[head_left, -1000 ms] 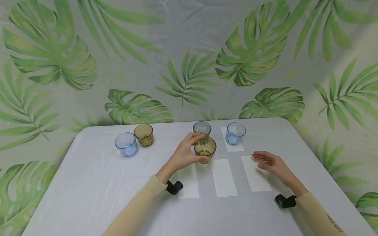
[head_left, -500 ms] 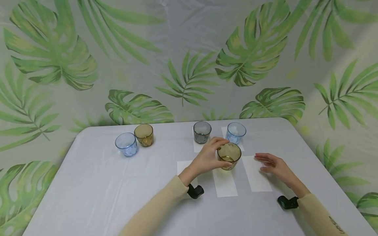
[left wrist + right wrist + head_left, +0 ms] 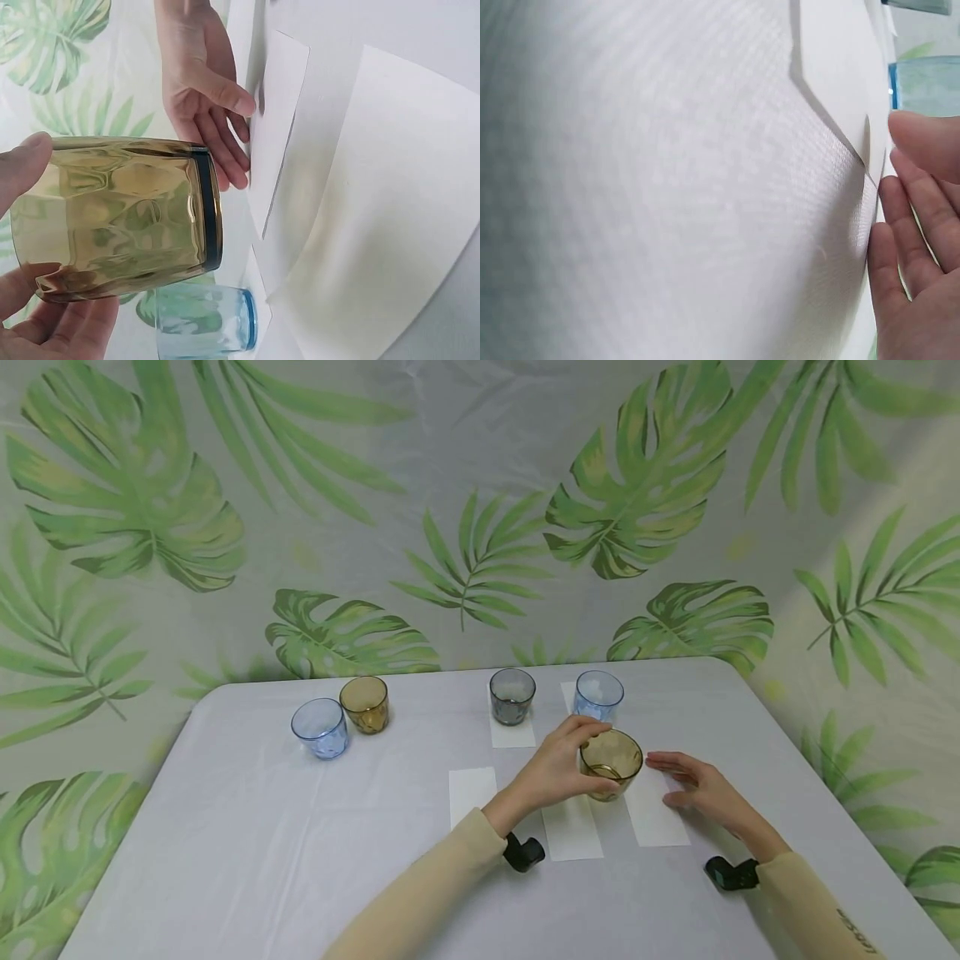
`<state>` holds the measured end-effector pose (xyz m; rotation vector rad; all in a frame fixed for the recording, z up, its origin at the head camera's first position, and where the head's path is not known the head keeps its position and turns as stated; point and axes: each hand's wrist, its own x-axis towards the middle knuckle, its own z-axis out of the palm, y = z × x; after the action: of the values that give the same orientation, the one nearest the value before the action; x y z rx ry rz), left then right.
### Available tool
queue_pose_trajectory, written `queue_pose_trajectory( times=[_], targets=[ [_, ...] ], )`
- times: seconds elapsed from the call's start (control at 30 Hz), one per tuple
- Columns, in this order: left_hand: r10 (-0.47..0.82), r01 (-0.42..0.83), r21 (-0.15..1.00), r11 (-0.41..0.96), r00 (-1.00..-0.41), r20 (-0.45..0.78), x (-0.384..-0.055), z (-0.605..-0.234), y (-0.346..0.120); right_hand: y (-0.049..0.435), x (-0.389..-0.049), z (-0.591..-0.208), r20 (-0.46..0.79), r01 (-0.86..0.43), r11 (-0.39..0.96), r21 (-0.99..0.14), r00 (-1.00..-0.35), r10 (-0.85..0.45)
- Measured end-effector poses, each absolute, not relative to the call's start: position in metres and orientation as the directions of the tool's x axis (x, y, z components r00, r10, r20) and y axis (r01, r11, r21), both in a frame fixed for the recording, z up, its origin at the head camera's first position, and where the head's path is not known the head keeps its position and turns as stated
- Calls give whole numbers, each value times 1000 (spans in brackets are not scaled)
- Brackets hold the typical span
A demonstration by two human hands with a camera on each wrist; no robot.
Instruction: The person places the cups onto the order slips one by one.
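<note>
My left hand (image 3: 564, 765) grips an amber glass (image 3: 611, 760) by its sides, thumb in front and fingers behind. In the left wrist view the amber glass (image 3: 124, 217) hangs above the table, over the white paper strips. My right hand (image 3: 701, 787) holds nothing; its fingers are loosely extended beside the front right paper strip (image 3: 660, 817), just right of the amber glass. In the right wrist view the right hand's fingers (image 3: 919, 225) lie low by the paper's edge. Behind the amber glass stands a blue glass (image 3: 597, 692), partly covered by it and the left hand.
A grey glass (image 3: 513, 697) stands on a back paper strip (image 3: 513, 737). To the left are another blue glass (image 3: 321, 729) and a second amber glass (image 3: 366, 704), close together. More strips lie in front: a left strip (image 3: 472, 787) and a middle strip (image 3: 573, 839).
My left hand has carried the amber glass rightward, from in front of the grey glass to near the right hand. The right hand has shifted only slightly.
</note>
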<state>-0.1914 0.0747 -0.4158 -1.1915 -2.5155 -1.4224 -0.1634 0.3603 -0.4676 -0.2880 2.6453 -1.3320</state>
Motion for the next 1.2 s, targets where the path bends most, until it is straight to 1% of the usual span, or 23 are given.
queue_pose_trajectory(
  times=[0.3,0.5,0.8,1.0,1.2],
  targets=[
    [605,605,742,287,-716,349,-187,-419,92,363,-164,-471,-94,-91,620,-779,-961,-259],
    [606,621,722,305,-711,356,-184,-423,103,361,-165,-471,-147,-39,615,-788,-957,-249],
    [600,596,743,304,-726,337,-183,-431,116,363,-166,-473,-157,-33,625,-780,-956,-247],
    [598,615,725,311,-719,354,-183,-434,126,364,-166,-472,-139,-57,613,-788,-953,-268],
    [605,631,708,319,-710,360,-182,-439,136,366,-165,-473,-93,-102,558,-823,-946,-311]
  ],
)
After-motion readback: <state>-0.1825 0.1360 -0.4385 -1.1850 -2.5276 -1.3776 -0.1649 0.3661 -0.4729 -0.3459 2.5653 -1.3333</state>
